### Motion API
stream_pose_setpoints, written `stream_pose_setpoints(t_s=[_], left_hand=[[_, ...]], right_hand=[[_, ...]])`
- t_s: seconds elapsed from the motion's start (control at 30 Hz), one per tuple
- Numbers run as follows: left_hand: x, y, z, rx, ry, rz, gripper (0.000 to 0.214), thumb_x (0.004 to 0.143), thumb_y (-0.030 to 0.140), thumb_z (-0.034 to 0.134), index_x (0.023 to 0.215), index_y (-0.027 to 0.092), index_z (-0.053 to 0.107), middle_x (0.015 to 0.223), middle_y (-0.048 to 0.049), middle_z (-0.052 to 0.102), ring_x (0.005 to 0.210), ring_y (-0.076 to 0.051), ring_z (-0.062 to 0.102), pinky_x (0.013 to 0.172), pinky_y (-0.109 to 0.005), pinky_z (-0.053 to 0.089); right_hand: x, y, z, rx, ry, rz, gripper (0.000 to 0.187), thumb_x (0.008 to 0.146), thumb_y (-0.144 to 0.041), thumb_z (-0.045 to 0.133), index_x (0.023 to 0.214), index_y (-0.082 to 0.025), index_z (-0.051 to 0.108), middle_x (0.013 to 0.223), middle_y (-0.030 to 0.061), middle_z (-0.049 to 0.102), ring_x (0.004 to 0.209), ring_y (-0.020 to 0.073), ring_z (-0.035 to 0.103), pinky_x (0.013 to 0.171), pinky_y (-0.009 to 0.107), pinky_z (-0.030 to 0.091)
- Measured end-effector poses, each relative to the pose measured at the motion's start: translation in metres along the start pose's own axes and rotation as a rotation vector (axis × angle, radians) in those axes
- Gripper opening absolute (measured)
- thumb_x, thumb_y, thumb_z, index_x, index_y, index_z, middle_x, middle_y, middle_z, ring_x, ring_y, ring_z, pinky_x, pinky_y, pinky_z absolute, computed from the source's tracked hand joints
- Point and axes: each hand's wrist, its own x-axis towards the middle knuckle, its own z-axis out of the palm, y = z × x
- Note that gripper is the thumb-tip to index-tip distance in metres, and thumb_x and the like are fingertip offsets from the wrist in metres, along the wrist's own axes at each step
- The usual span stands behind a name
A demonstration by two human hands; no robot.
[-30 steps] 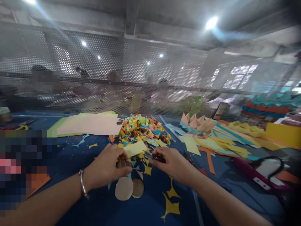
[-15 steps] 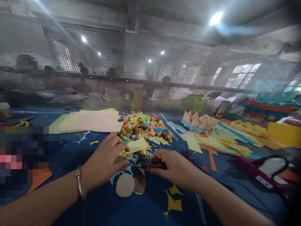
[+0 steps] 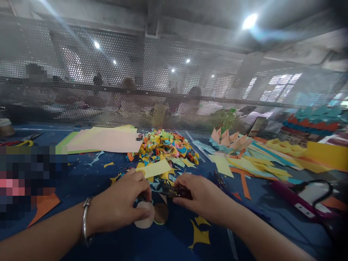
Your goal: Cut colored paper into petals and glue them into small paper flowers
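In the head view my left hand reaches over a pale pink paper circle, thumb on or just above it and fingers bent apart. I cannot make out a grip on it. A brown paper circle with a thin yellow-green edge lies beside the pink one. My right hand is closed around the dark handles of a pair of scissors, whose blades point left. Beyond the hands lies a pale yellow paper strip on small blue and yellow offcuts.
A heap of colourful paper bits stands behind, with stacked paper sheets on its left. Paper crowns and strips spread to the right, near a purple power strip with a cord. A perforated metal screen closes the back.
My left hand has come down and nearer, from beside the yellow strip to the pink circle. My right hand keeps hold of the scissors almost in place.
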Motion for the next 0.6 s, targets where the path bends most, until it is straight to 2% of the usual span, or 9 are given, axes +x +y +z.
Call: stream_pose_setpoints(t_s=[0.1, 0.2, 0.4, 0.5, 0.6], left_hand=[[0.0008, -0.0024, 0.0010, 0.041, 0.026, -0.003, 0.015, 0.073, 0.031, 0.065, 0.083, 0.020, 0.060, 0.092, -0.0022, 0.053, 0.093, -0.024, 0.049, 0.104, -0.052, 0.023], [0.0013, -0.0025, 0.0009, 0.048, 0.025, -0.006, 0.014, 0.073, 0.029, 0.064, 0.082, 0.020, 0.059, 0.091, -0.0025, 0.054, 0.092, -0.024, 0.049, 0.102, -0.050, 0.026], [0.0000, 0.0014, -0.0010, 0.013, 0.008, -0.032, 0.006, 0.076, 0.025, 0.059, 0.078, 0.019, 0.058, 0.089, -0.0038, 0.056, 0.087, -0.023, 0.050, 0.077, -0.037, 0.039], [0.0027, 0.0016, -0.0005, -0.154, 0.036, -0.097, 0.005, 0.076, 0.023, 0.057, 0.077, 0.018, 0.055, 0.076, -0.0008, 0.057, 0.072, -0.018, 0.050, 0.064, -0.030, 0.038], [0.0087, -0.0014, 0.0027, -0.541, 0.094, -0.125, 0.017, 0.077, 0.030, 0.059, 0.088, 0.017, 0.055, 0.073, 0.0002, 0.057, 0.066, -0.015, 0.051, 0.061, -0.027, 0.039]], right_hand=[[-0.0010, -0.0003, 0.0007, -0.006, 0.003, -0.005, 0.015, 0.077, -0.026, 0.067, 0.089, -0.019, 0.063, 0.084, 0.0025, 0.062, 0.071, 0.0167, 0.055, 0.060, 0.027, 0.037], [-0.0015, 0.0007, 0.0016, -0.015, 0.009, -0.016, 0.015, 0.076, -0.025, 0.067, 0.090, -0.019, 0.063, 0.084, 0.0029, 0.063, 0.072, 0.0174, 0.056, 0.061, 0.028, 0.038], [-0.0033, 0.0020, 0.0042, -0.043, 0.034, -0.050, 0.014, 0.076, -0.023, 0.066, 0.089, -0.020, 0.062, 0.082, 0.0033, 0.064, 0.070, 0.0182, 0.058, 0.059, 0.029, 0.038], [-0.0033, 0.0006, 0.0041, -0.086, 0.054, -0.054, 0.013, 0.075, -0.023, 0.066, 0.088, -0.021, 0.062, 0.080, 0.0030, 0.066, 0.066, 0.0185, 0.059, 0.056, 0.029, 0.037], [-0.0028, -0.0006, 0.0033, -0.146, 0.058, -0.055, 0.014, 0.076, -0.026, 0.066, 0.089, -0.022, 0.062, 0.080, 0.0031, 0.067, 0.067, 0.0204, 0.061, 0.056, 0.030, 0.038]])
